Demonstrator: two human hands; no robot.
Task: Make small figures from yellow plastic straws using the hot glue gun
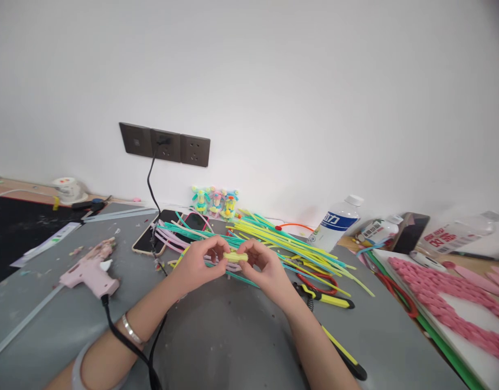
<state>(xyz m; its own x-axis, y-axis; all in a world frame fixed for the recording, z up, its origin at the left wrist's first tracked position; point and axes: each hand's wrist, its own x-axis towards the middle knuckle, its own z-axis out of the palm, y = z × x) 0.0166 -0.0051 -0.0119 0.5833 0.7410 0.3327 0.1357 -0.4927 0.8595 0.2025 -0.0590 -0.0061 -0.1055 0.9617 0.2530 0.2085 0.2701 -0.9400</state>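
Between both hands, above the grey mat, is a short pale-yellow fuzzy piece (235, 257) that looks like a coiled pipe cleaner. My left hand (202, 262) pinches its left end between thumb and fingertips. On the other end, my right hand (265, 268) closes in the same way. Behind the hands spreads a loose pile of yellow, teal and lilac pipe cleaners (290, 235). Three small fuzzy figures (215, 203) stand against the wall.
A pink glue gun (90, 273) lies at left, its black cord (129, 340) running under my left forearm. Yellow-black pliers (330, 299) lie at right, near a water bottle (334, 222). A phone (168, 216) rests behind. Pink braided work (448, 303) covers the far right.
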